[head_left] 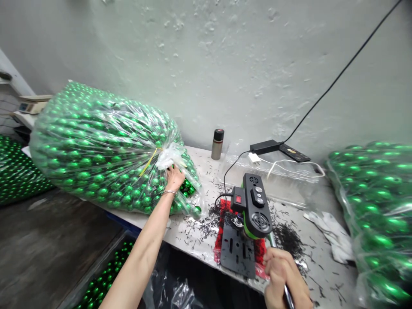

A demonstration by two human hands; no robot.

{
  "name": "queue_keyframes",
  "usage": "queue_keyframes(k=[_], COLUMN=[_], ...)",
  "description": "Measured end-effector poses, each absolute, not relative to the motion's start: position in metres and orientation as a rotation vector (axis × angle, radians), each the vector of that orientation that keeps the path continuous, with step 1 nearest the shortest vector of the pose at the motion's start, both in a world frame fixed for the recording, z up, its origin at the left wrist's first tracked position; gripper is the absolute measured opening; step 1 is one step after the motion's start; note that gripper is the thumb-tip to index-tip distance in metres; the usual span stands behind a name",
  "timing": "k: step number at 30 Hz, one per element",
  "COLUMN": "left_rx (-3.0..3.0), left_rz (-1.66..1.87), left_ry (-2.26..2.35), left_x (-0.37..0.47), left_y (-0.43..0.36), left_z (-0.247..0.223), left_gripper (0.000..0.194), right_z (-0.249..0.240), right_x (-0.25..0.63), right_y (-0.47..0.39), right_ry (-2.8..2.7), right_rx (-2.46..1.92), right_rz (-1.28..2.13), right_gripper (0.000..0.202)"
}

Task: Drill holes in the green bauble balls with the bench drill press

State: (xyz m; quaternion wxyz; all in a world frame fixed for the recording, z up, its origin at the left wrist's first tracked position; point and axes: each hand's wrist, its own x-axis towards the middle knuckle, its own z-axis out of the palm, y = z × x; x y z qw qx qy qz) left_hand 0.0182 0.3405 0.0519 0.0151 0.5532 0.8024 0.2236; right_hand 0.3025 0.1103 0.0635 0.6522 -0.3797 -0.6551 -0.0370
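Observation:
My left hand (pixel 175 177) reaches to the torn mouth of a big clear plastic bag (pixel 106 146) packed with shiny green balls. Its fingers look spread against the bunched plastic, though the tips are partly hidden. Just below that hand, loose green balls (pixel 187 187) show in the opening, and a single green ball (pixel 197 210) lies at the bag's edge. My right hand (pixel 283 277) is closed around the lever handle (pixel 289 297) of a small black bench machine (pixel 257 206). The machine stands on a black slotted base plate (pixel 236 251) over a red mat (pixel 219 240).
Short black scraps (pixel 286 240) litter the white table (pixel 201 161). Behind stand a bottle (pixel 217 145) and a power adapter (pixel 265 146) with cables. To the right are white gloves (pixel 333 234) and another bag of green balls (pixel 376 206). Below left, a bin holds green balls (pixel 103 274).

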Motion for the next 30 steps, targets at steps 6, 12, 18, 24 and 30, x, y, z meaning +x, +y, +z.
queue_keyframes(k=[6,12,18,24,30], left_rx=[1.698,1.750,1.956,2.309,2.507], left_rz=[0.464,0.300,0.235,0.172,0.122], left_ry=[2.464,2.430,2.365,2.048,1.817], left_x=[0.021,0.031,0.042,0.041,0.028], left_y=[0.343,0.331,0.317,0.290,0.278], left_z=[0.056,0.045,0.043,0.047,0.054], left_gripper=[0.071,0.064,0.050,0.033,0.035], right_z=[0.062,0.060,0.059,0.058,0.052], right_x=[0.301,0.303,0.306,0.307,0.309], right_y=[0.110,0.110,0.109,0.106,0.105], right_ry=[-1.468,-1.493,-1.538,-1.534,-1.533], right_rx=[-0.884,-0.872,-0.892,-0.923,-0.955], right_rz=[-0.085,-0.075,-0.063,-0.029,-0.015], right_gripper=[0.028,0.027,0.027,0.027,0.027])
